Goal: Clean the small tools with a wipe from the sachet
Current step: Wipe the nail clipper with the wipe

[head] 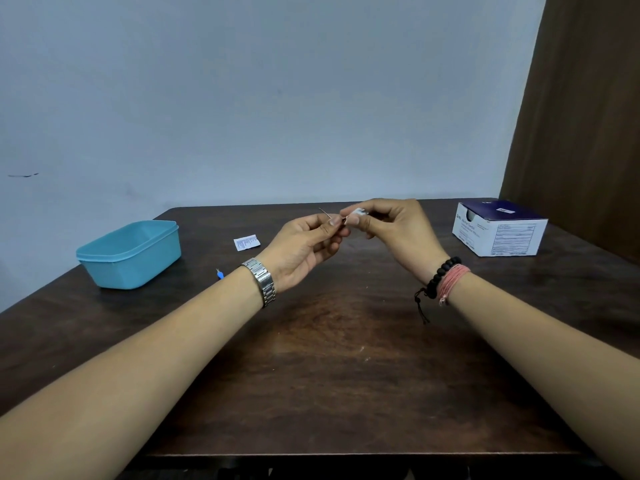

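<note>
From my remote seat, both hands are raised together over the middle of the table (pixel 329 358), just past centre toward twelve o'clock. My left hand (pixel 304 247) pinches a thin metal tool (pixel 325 213) between thumb and forefinger; it is a fine, needle-like wire, its free end poking out toward eleven o'clock. My right hand (pixel 394 230) pinches a small white folded wipe (pixel 358 213) against the tool's near end, fingers curled round it. The two hands touch at the fingertips.

A torn white sachet (pixel 246 242) with printed text lies flat at ten o'clock of the hands, near them. A second small tool with a blue handle (pixel 219 274) lies at about eight o'clock, just beside the left wrist. The open teal plastic tub (pixel 130 252) sits well off at nine o'clock. A dark blue and white carton (pixel 498 228) stands at three o'clock near the far right edge.

The table is dark, worn brown wood. Behind it runs a plain pale blue-grey wall (pixel 277 98), and a brown curtain (pixel 588 116) hangs at two o'clock.
</note>
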Demonstrator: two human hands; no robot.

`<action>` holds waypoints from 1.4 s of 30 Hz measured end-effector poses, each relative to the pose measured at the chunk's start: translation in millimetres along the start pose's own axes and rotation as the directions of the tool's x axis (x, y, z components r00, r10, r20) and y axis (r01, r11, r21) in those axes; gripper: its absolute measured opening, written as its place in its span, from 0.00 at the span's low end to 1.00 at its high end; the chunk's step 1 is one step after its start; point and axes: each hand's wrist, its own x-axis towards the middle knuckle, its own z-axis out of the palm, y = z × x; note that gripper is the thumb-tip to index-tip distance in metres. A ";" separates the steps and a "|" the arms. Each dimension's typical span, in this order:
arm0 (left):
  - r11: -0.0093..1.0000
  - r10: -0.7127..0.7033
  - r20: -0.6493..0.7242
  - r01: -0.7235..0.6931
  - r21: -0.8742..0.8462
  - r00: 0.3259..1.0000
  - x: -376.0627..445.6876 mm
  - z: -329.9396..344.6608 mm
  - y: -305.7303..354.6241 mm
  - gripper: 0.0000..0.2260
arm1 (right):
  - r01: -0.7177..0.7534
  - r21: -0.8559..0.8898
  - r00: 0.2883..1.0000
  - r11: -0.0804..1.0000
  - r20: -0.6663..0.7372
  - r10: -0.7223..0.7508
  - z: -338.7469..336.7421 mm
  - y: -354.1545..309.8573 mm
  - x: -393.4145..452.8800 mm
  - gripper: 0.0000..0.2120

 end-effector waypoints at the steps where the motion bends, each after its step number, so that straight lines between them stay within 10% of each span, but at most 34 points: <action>1: 1.000 0.005 -0.008 -0.005 -0.011 1.000 0.8 -0.3 0.8 0.04 | 0.000 0.010 1.000 1.000 -0.015 0.000 -1.4 -0.7 1.3 0.04; 21: 0.955 0.162 -0.301 -0.226 -0.192 0.940 4.9 -2.2 9.4 0.04 | -0.087 0.169 0.992 0.982 -0.073 0.100 -5.2 -0.1 3.2 0.05; 42: 0.973 0.180 -0.158 -0.200 -0.117 0.971 3.9 2.7 2.7 0.07 | -0.274 0.081 0.960 0.958 0.082 0.268 0.3 -1.7 -2.3 0.09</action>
